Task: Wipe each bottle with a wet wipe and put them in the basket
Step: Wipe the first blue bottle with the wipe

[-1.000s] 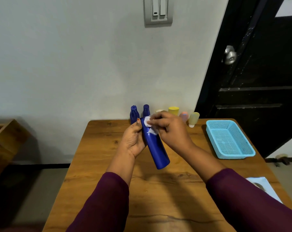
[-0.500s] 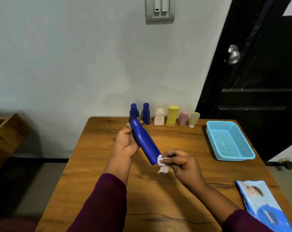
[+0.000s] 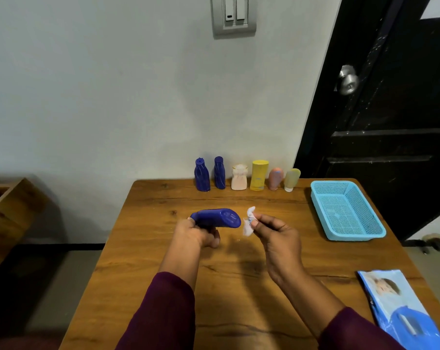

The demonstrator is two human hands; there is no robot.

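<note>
My left hand grips a dark blue bottle that lies sideways above the table, its flat base turned to the right. My right hand pinches a small crumpled white wet wipe just right of the bottle's base, a small gap between them. A light blue mesh basket sits at the right side of the table with nothing in it. Along the back edge stand several bottles: two dark blue, one white, one yellow, one pink and one pale green.
A blue wet wipe pack lies at the table's front right corner. The wooden table stands against a grey wall. A black door is at the right, and wooden furniture stands to the left.
The left hand has turned the blue bottle from slanting to lying sideways with its base to the right. The right hand has lifted the wipe off the bottle's lower end and holds it beside the base.
</note>
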